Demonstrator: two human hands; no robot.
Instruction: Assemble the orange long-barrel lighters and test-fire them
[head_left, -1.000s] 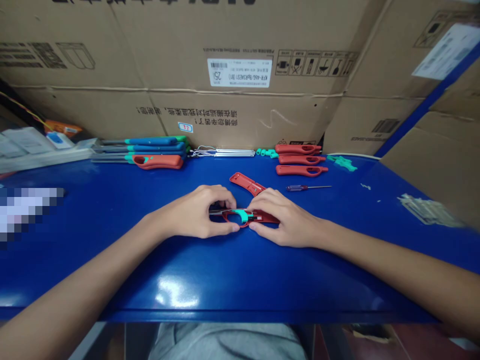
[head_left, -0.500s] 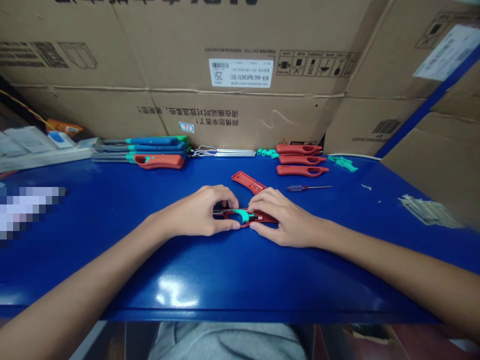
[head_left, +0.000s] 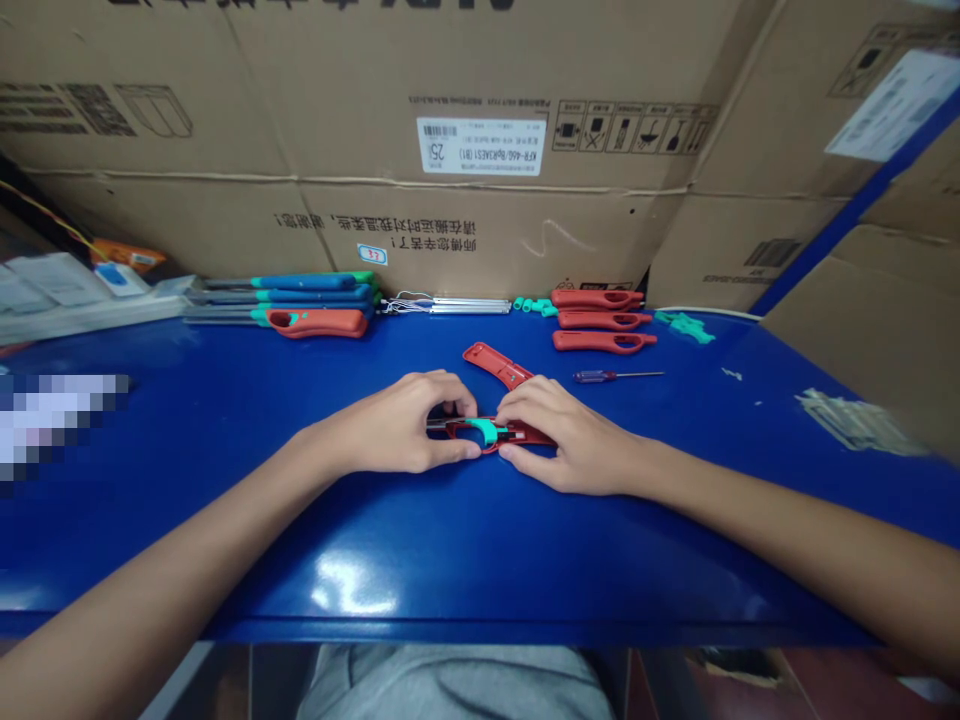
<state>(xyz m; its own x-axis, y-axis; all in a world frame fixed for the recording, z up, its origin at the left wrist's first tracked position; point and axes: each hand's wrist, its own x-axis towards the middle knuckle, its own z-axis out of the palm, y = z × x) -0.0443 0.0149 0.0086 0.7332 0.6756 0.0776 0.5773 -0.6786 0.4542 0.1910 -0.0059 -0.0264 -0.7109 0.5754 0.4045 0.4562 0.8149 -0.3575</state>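
Between my two hands, low over the blue table (head_left: pixel 420 540), lies a red lighter shell half (head_left: pixel 534 434) with a green trigger piece (head_left: pixel 487 431) and a metal rod set in it. My left hand (head_left: pixel 409 422) grips its left end, fingers above and thumb below, around the rod. My right hand (head_left: pixel 559 432) pinches the shell's right part between fingers and thumb, hiding some of it. Behind my right hand, another red shell half (head_left: pixel 495 364) rests with its inner side up, its near end hidden by the fingers.
Assembled lighters (head_left: pixel 322 322) are stacked at the back left. Metal rods (head_left: pixel 471 306), green rings (head_left: pixel 534 305) and red shells (head_left: pixel 604 342) line the cardboard (head_left: pixel 360 90). A screwdriver (head_left: pixel 596 376), green triggers (head_left: pixel 686 325) and clear strips (head_left: pixel 859 422) lie right.
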